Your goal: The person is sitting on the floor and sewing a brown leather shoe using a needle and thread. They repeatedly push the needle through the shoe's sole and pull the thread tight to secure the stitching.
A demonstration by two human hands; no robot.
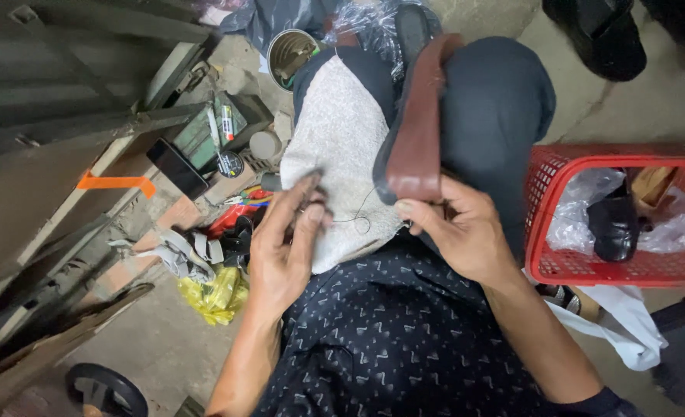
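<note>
At the right edge of the frame a red basket [559,166] with mesh walls holds a black shoe [615,224] lying among crumpled clear plastic bags [582,208]. At top centre an open metal can [290,54] holds some small tool that is hard to make out. In the middle, the right hand [466,232] grips the near end of a brown shoe sole [418,131] propped on the knee, thumb across its edge and fingers curled beneath. The left hand [284,239] lies on a grey cloth [342,147] over the lap, its fingers straight and pressed together, apparently pinching a thin dark thread [358,220] that loops toward the sole. Tools and scraps [219,232] crowd the floor to the left, beside wooden boards [64,154]; bare concrete floor [164,347] shows at lower left.
</note>
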